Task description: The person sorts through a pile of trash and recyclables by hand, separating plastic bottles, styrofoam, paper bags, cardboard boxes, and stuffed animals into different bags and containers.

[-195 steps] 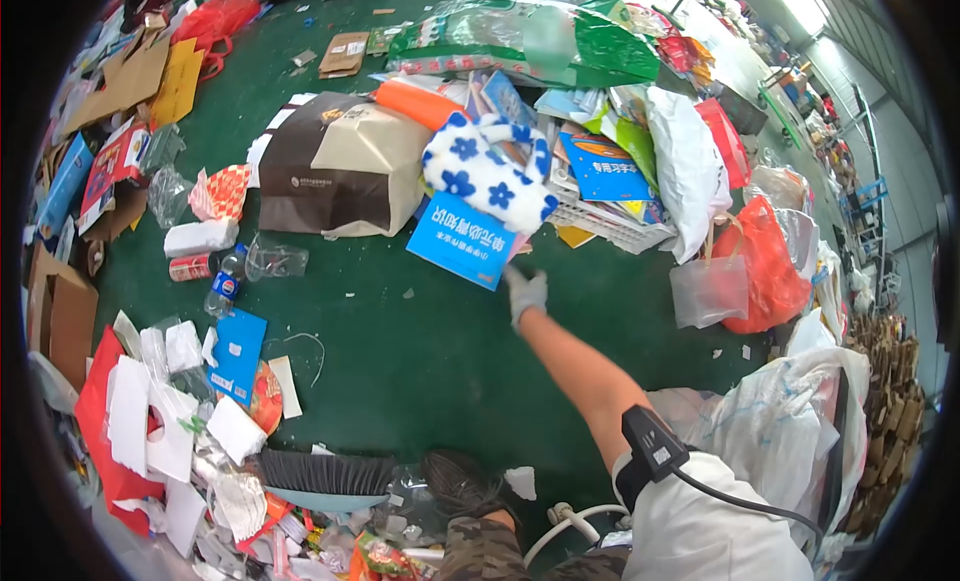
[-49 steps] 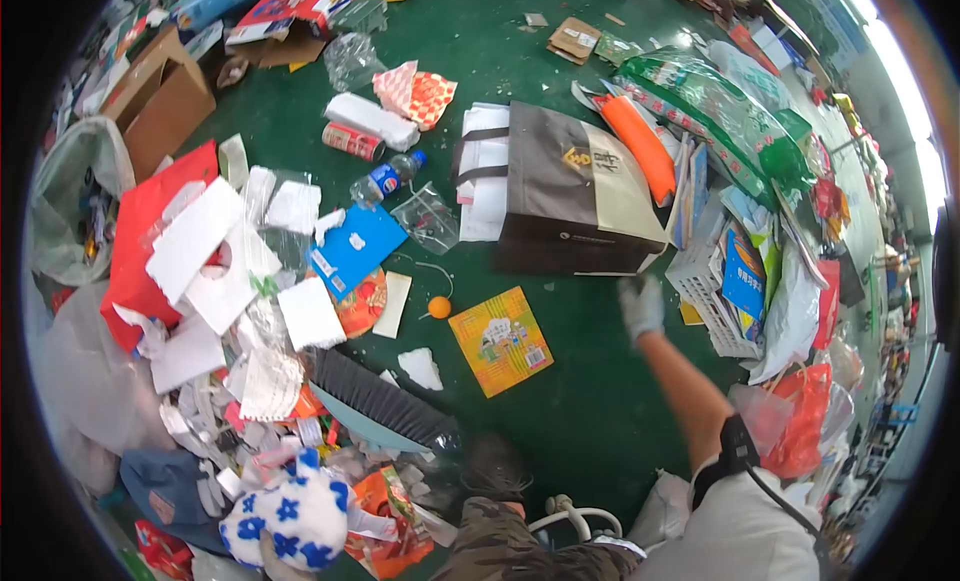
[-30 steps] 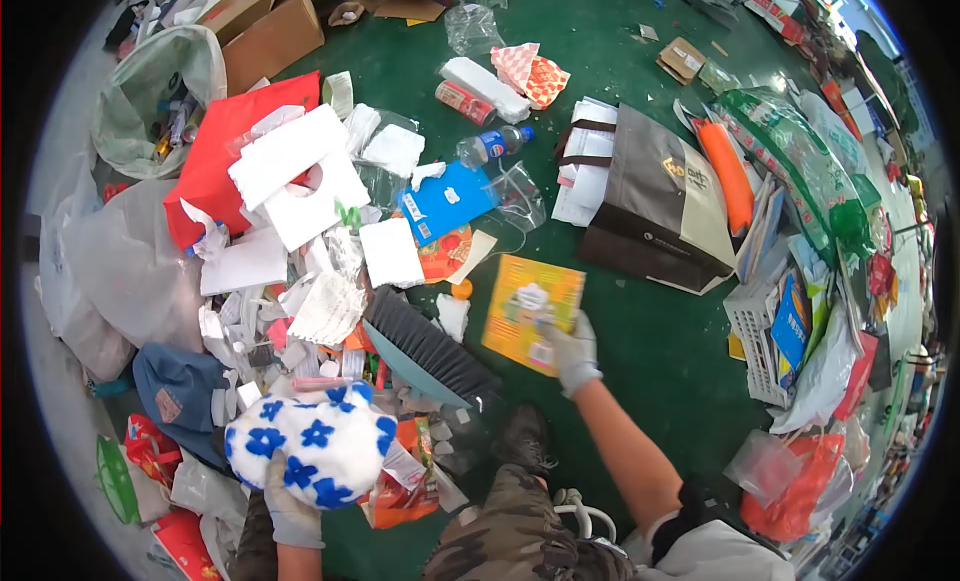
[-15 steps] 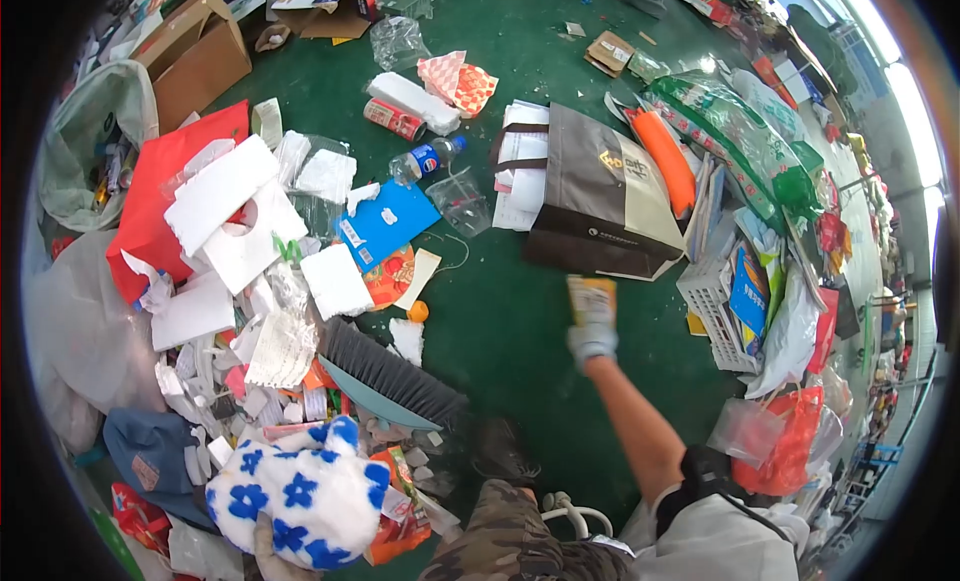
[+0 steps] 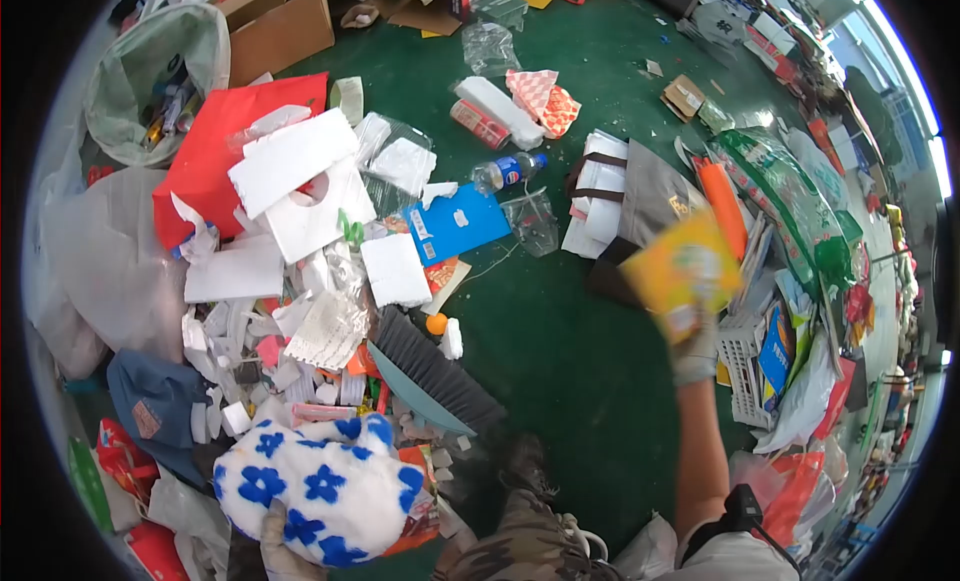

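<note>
My right hand (image 5: 692, 351), in a pale glove, holds a yellow packet (image 5: 684, 273) up in front of the grey bag (image 5: 655, 191); the packet is blurred by motion. At the lower left my left hand (image 5: 280, 541), also gloved, grips the white plush item with blue flowers (image 5: 318, 486). A dark-bristled brush (image 5: 435, 371) lies just above the plush item, beside a heap of white foam pieces and paper scraps.
A lined bin (image 5: 150, 81) and a cardboard box (image 5: 280, 41) stand at the upper left. A blue folder (image 5: 458, 226), bottle (image 5: 510, 171) and can (image 5: 479, 124) lie mid-floor. On the right are a white basket (image 5: 742, 366) and a green plastic wrapper (image 5: 785, 186).
My right hand has moved up and right relative to the floor items, bringing the yellow packet in front of the grey bag. The camera view has shifted. My left hand remains on the plush item.
</note>
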A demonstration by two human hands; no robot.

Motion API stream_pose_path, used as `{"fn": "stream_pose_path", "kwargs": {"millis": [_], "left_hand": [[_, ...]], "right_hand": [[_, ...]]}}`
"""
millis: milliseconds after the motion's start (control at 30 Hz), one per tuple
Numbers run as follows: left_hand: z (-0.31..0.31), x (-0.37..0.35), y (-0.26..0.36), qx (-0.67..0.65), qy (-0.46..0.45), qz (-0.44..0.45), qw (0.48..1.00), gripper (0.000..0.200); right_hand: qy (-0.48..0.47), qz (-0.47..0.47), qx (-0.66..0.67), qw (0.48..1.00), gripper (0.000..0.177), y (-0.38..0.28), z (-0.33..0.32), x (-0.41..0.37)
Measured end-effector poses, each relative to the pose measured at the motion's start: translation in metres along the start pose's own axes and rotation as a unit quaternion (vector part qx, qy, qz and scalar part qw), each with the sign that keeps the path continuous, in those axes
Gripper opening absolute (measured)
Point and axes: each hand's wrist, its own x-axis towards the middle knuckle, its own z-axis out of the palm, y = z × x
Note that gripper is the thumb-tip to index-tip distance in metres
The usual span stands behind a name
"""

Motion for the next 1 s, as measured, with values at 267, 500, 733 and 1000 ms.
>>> {"fn": "stream_pose_path", "kwargs": {"millis": [267,500,733,1000], "left_hand": [[-0.002,0.013,0.002,0.019,0.004,0.076,0.997,0.045],[-0.008,0.024,0.028,-0.019,-0.012,0.132,0.991,0.052],[0.004,0.026,0.046,-0.025,0.023,0.155,0.987,0.044],[-0.013,0.061,0.114,-0.005,0.015,0.223,0.975,0.048]], "right_hand": [[-0.178,0.119,-0.317,0.924,0.067,0.053,0.079,0.029],[-0.099,0.054,-0.754,0.647,0.118,0.208,0.165,0.124],[-0.255,-0.113,-0.684,0.674,0.057,0.304,0.224,0.005],[-0.188,0.236,-0.107,0.948,0.029,0.230,0.219,-0.056]]}}
